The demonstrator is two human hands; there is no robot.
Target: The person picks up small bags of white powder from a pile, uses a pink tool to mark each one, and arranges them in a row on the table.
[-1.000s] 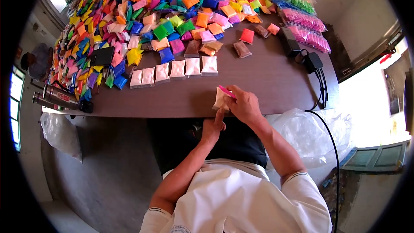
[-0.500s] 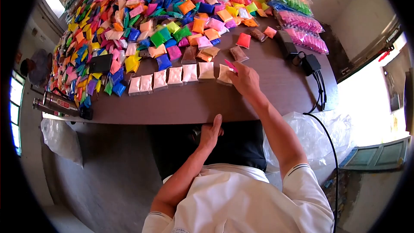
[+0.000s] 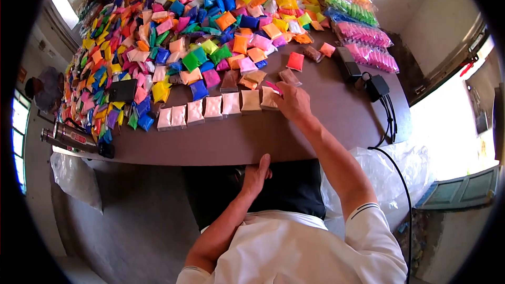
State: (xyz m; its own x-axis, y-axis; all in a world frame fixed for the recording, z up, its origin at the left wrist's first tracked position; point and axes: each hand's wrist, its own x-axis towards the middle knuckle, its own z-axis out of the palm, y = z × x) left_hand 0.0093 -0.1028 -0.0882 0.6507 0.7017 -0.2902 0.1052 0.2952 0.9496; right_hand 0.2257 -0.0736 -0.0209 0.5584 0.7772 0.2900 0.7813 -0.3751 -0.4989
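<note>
My right hand (image 3: pixel 294 101) is closed on a small pink object (image 3: pixel 274 87), its fingers at the last pale packet (image 3: pixel 269 98) on the right of a row. Beside it lies a tan packet (image 3: pixel 251 101), then several pale packets (image 3: pixel 213 108) stretching left along the table. My left hand (image 3: pixel 255 176) is below the table's front edge, over my lap, with its thumb raised; its other fingers are partly hidden, and I cannot tell whether they hold anything. A brown packet (image 3: pixel 290 78) lies just beyond my right hand.
A large pile of coloured packets (image 3: pixel 210 21) covers the table's (image 3: pixel 210 142) back and left. A black phone (image 3: pixel 123 90) lies on it. Metal flasks (image 3: pixel 76 135) sit at the left edge, black adapters (image 3: pixel 376 88) with cables at the right, near bagged pink packs (image 3: pixel 372 58).
My right hand has shifted slightly left, and the last pale packet now lies closer to its neighbour in the row. My left hand appears slightly lower in view.
</note>
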